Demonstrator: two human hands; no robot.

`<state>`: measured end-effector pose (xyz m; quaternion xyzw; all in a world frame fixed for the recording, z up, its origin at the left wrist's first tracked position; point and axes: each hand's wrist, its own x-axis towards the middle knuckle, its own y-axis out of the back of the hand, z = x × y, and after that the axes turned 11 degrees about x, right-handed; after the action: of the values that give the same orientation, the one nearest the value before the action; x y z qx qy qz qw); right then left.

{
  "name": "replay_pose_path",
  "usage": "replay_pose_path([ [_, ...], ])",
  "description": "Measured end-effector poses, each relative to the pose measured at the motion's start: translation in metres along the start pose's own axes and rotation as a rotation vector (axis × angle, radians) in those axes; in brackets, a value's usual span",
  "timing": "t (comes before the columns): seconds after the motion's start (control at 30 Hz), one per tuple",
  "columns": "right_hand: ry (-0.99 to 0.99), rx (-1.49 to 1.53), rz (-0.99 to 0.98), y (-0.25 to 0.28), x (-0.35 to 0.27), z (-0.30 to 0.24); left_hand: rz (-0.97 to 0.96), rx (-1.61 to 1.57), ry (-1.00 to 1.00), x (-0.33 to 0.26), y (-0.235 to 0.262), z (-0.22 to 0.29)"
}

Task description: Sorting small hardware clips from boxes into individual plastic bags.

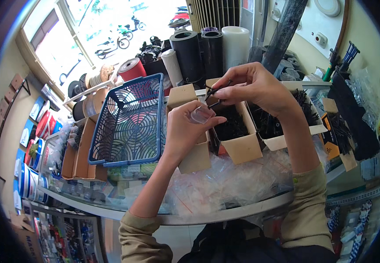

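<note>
Head view is showing a person working at a glass counter (111,206) with both bare hands raised over a row of cardboard boxes. The left hand (185,127) is closing around a small clear bag (201,115), pinching it between thumb and fingers just left of the middle box (238,147). The right hand (253,85) is pinching a few black screws (214,94) between its fingertips, holding them just above and right of the bag's mouth, nearly touching it. The middle box is lying open below both hands and is showing a dark heap of screws inside. Another box (282,140) of black screws is sitting just to its right, and a smaller box (181,94) is standing on its left, partly behind the left hand. A blue basket (126,158) is tilting up on the left, resting on more boxes. Loose clear bags (225,179) are piling on the near part of the counter, between the forearms. Black and white rolls (207,48) are standing at the far side, behind the boxes. Paint cans (30,175) are filling shelves at the far left.
</note>
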<state>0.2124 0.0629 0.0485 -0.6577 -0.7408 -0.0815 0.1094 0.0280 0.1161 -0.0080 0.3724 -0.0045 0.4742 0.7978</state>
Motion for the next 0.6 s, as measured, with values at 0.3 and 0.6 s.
replay_pose_path([
  [0.3, -0.011, -0.04, -0.065, -0.002, 0.002, 0.006, -0.042, -0.087, 0.091, 0.001, -0.003, 0.006],
  [0.6, -0.166, -0.069, -0.202, 0.002, 0.004, 0.007, -0.057, -0.053, 0.087, 0.002, -0.005, -0.001],
])
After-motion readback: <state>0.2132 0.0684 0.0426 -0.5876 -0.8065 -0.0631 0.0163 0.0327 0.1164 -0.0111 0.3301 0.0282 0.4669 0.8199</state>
